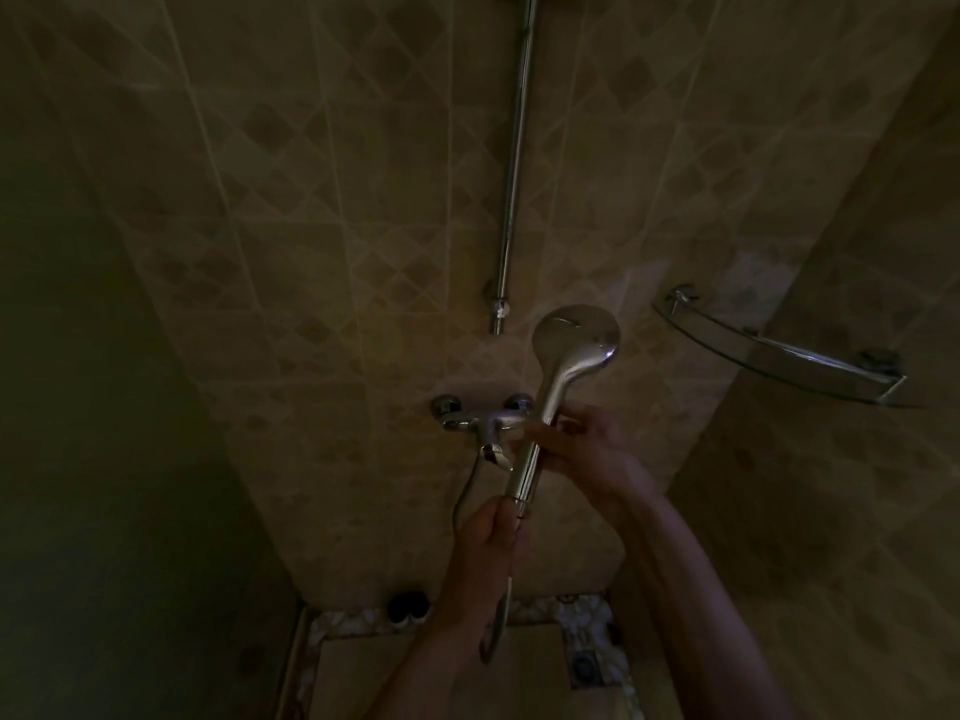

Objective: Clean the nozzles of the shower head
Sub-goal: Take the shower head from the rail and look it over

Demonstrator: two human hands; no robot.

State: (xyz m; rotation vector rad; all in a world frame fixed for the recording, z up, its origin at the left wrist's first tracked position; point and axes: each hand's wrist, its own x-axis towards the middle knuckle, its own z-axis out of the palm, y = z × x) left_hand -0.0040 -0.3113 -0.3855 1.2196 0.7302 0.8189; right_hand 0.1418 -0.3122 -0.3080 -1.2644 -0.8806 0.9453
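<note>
Item: chrome hand-held shower head with round face and long tapered handle (563, 366), held up in front of the tiled wall, just right of the chrome wall-mounted mixer tap (480, 420). Its rounded back faces the camera; the nozzle side is hidden.

Right hand (582, 446): fingers curled round the mid-handle.

Left hand (491, 532): grips the lower end of the handle where the silver flexible hose (498, 621) joins; the hose hangs down past the forearm.

Surroundings: beige diamond-pattern wall tiles (337, 226); vertical chrome riser rail (514, 163) above the tap; curved glass corner shelf with metal brackets (779, 356) well to the right; dark square floor drain (587, 665) below. Lighting dim.
</note>
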